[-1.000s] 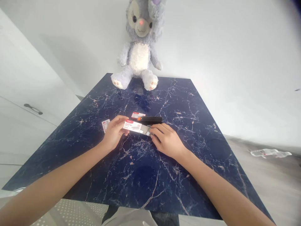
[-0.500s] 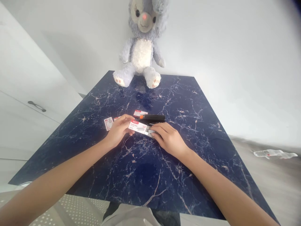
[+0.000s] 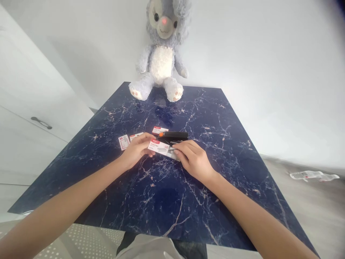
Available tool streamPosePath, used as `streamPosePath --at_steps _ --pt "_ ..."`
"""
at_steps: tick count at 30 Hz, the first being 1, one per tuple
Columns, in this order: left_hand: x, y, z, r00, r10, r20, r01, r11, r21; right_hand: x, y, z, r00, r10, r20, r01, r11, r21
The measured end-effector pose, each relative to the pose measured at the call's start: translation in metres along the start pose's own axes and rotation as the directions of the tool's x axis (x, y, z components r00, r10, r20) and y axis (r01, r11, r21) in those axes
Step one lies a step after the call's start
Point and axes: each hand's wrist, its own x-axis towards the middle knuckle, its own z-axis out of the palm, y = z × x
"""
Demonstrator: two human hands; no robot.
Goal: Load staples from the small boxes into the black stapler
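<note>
My left hand [image 3: 136,150] is closed around the left end of a small white-and-red staple box [image 3: 158,146]. A pale inner tray [image 3: 174,155] sticks out of the box's right end. At that end, my right hand [image 3: 192,156] pinches a thin silvery piece that looks like a strip of staples [image 3: 171,148]; the fingertips partly hide it. Just behind the box lies a black stapler [image 3: 174,135] with an orange tip. Another red-and-white box [image 3: 160,130] is behind the stapler. Two more lie left of my left hand, one a white box with a red border [image 3: 124,142].
A blue marble-patterned table [image 3: 161,194] bears everything. At its far edge a grey plush toy [image 3: 161,64] sits against the wall. A white cabinet with a dark handle [image 3: 41,123] stands at the left. A clear plastic item [image 3: 314,175] lies on the floor at the right.
The silvery strip and my right fingers have shifted slightly toward the box. My left hand keeps its grip, and the view has moved a little.
</note>
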Motion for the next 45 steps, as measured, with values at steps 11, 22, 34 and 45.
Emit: streamPosePath --at_steps 11,22,34,45 --pt "0.002 -0.002 -0.004 1.0 -0.006 0.004 0.006 0.998 -0.056 0.001 -0.008 -0.003 0.953 0.235 -0.192 -0.213 0.969 0.126" --pt "0.001 -0.002 -0.003 0.999 0.045 0.005 -0.043 0.975 -0.217 0.003 -0.001 -0.004 0.931 0.316 -0.182 -0.294 0.946 0.139" --pt "0.001 -0.005 -0.003 0.998 0.051 0.043 -0.041 0.978 -0.205 0.006 -0.003 -0.005 0.896 0.374 -0.238 -0.348 0.926 0.145" --pt "-0.005 -0.005 -0.002 0.966 0.026 0.258 0.011 0.99 -0.14 0.003 -0.004 -0.002 0.935 0.321 -0.152 -0.28 0.93 0.24"
